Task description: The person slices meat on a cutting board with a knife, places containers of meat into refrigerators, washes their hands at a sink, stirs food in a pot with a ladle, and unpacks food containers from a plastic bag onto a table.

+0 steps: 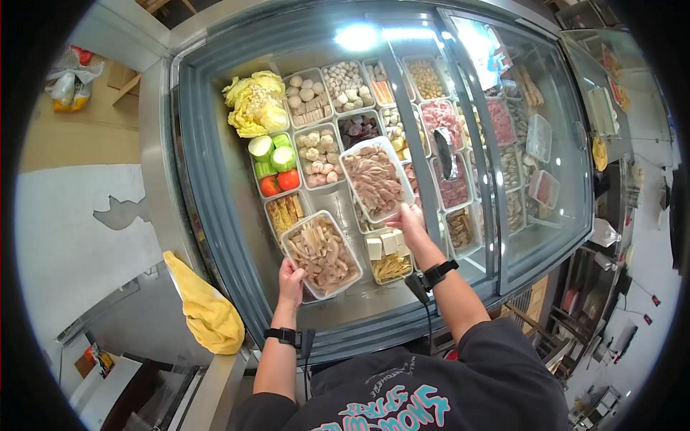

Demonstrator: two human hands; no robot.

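Two meat tubs in hand over the glass-topped display chiller (338,284)!
In the head view, the left hand (290,281) grips the tub of pale strips (322,256) at its eight o'clock edge, tomatoes (279,182) up at eleven; the right hand (410,225) pinches the tub of sliced meat (375,179) at its five o'clock corner, tofu blocks (387,245) at six!
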